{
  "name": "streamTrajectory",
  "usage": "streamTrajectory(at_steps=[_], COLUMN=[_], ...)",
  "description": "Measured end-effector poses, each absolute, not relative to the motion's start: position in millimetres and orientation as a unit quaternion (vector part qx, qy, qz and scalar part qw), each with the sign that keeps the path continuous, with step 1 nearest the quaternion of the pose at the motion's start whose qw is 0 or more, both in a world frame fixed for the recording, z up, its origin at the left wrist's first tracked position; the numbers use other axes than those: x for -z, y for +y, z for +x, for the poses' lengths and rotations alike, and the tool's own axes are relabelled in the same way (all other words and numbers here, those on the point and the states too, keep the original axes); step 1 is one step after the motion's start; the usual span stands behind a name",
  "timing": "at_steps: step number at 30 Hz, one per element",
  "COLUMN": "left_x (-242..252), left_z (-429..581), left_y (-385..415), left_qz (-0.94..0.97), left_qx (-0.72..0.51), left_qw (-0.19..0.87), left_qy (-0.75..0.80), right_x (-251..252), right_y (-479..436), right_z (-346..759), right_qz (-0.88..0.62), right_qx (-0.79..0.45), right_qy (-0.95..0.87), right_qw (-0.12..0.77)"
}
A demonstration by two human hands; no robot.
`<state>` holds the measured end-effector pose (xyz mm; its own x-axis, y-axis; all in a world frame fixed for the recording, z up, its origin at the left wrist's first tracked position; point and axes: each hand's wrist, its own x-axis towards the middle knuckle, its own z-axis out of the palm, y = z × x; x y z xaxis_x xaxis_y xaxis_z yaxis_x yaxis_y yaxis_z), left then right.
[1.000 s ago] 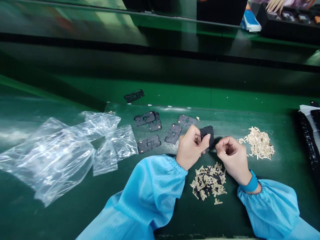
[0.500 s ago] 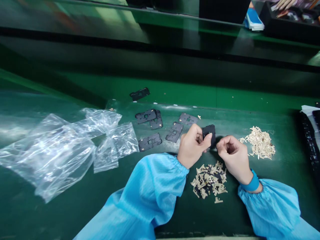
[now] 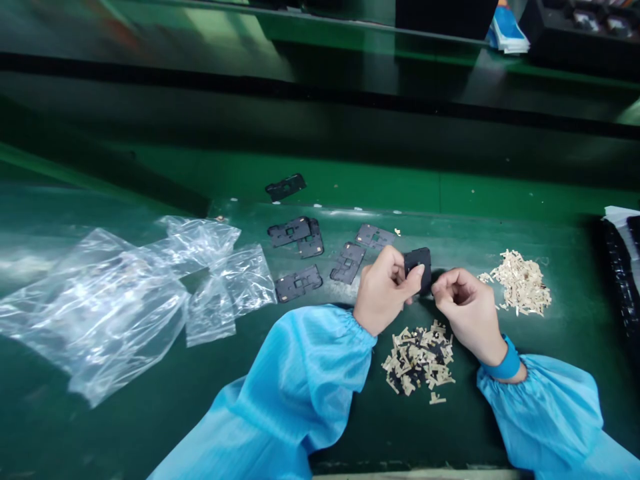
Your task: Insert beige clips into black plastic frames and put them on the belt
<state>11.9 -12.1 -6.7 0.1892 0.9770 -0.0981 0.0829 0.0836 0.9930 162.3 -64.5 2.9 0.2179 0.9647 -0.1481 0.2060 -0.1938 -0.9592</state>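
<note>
My left hand (image 3: 384,288) grips a thin black plastic plate (image 3: 419,265), tilted upright, with the thumb across its face. Close by its right edge is my right hand (image 3: 464,305), the thumb and index finger pinched together; whatever they hold is too small to make out. Below both hands lies a pile of small beige and black pieces (image 3: 419,359). A second heap, of pale beige bits (image 3: 523,283), is to the right of my right hand. Left of my left hand, flat black plates with cut-outs (image 3: 349,262) lie scattered, several in all.
Crumpled clear plastic bags (image 3: 115,300) spread over the left of the green table (image 3: 225,413). A black plate (image 3: 285,187) rests farther back, near the raised shelf. At the right edge is a black wrapped object (image 3: 620,267). A black tray (image 3: 580,40) sits on the shelf.
The view has shifted slightly. Both hands keep nearly the same pose around the black plate. Another person's hand at the top right tray is out of view now.
</note>
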Motion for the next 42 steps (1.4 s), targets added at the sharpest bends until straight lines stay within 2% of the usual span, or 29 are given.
streamTrajectory(at_steps=[21,42], left_x=[5,4], left_z=[11,9], left_y=[-11,-10], left_qz=[0.523,0.493], left_qx=[-0.394,-0.392], left_qw=[0.583,0.630], left_qy=[0.481,0.454], right_x=[-3,-17], right_y=[-64,-58], right_z=[163,170], right_qz=[-0.639,-0.601], right_qx=[-0.441,-0.543], right_qy=[-0.451,-0.414], right_qw=[0.440,0.416])
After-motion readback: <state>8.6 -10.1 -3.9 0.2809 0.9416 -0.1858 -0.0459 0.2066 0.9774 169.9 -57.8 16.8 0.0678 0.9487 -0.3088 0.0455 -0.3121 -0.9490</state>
